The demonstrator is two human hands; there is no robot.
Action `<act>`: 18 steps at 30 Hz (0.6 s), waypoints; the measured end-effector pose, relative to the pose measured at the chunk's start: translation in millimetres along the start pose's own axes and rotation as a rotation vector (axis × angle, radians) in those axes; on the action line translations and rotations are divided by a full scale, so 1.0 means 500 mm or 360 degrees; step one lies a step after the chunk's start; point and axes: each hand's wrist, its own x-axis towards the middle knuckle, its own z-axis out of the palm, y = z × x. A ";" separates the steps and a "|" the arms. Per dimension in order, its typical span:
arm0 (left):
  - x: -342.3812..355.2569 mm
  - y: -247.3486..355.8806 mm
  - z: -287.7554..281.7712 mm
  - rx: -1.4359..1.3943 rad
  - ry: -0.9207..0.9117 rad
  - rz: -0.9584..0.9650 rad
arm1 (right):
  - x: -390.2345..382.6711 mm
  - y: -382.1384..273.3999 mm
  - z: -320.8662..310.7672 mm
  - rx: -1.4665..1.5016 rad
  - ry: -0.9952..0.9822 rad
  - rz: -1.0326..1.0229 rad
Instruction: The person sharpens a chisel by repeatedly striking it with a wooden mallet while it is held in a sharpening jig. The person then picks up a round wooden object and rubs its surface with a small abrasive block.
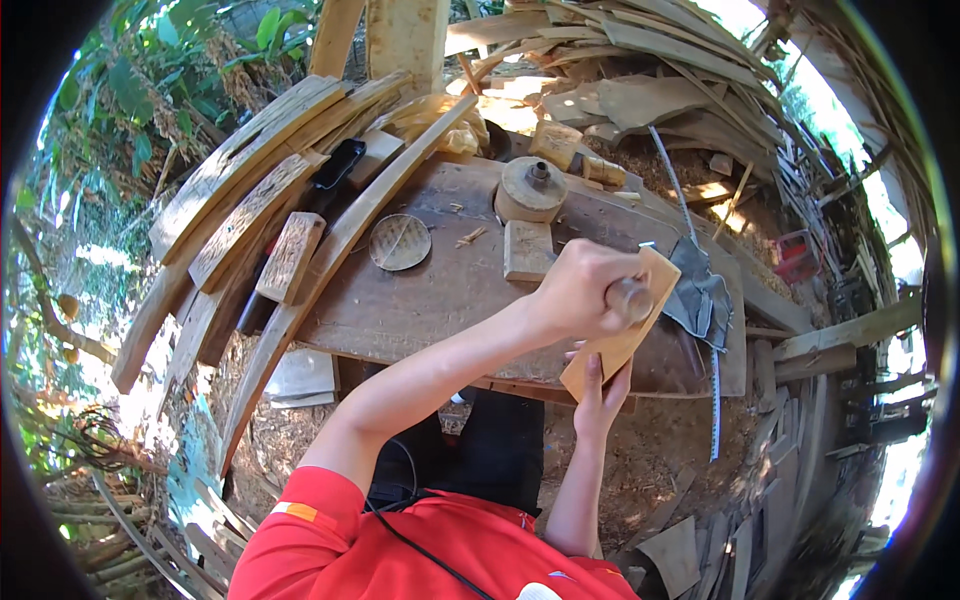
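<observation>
Left-hand fingers (612, 262) clamped round cylindrical brown handle (632, 299) | right-hand fingers (594, 374) gripping lower end of pale flat wooden board (622, 345) | board right of frame centre, over brown wooden counter (440, 315) | outline looks shaped; remaining work unclear

Bright daylt glares at L/R edges, dapples wood pile (650, 103), w/ fisheye bend & dk corners.

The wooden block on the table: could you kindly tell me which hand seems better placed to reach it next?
Probably the left hand: it appears nearer the wooden block, while the right hand supports the near end of the board. The left would first need to release the round-ended piece.
</observation>
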 end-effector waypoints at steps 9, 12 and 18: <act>0.062 -0.011 0.009 0.0087 0.0150 -0.0139 | -0.003 -0.277 -0.037 -0.0545 0.0345 -0.0923; 0.052 -0.013 0.023 0.0092 0.0161 -0.0119 | -0.013 -0.305 -0.030 -0.0461 0.0492 -0.1206; 0.021 -0.013 0.018 0.0169 0.0117 -0.0034 | -0.054 -0.286 -0.108 -0.1227 -0.0218 -0.0878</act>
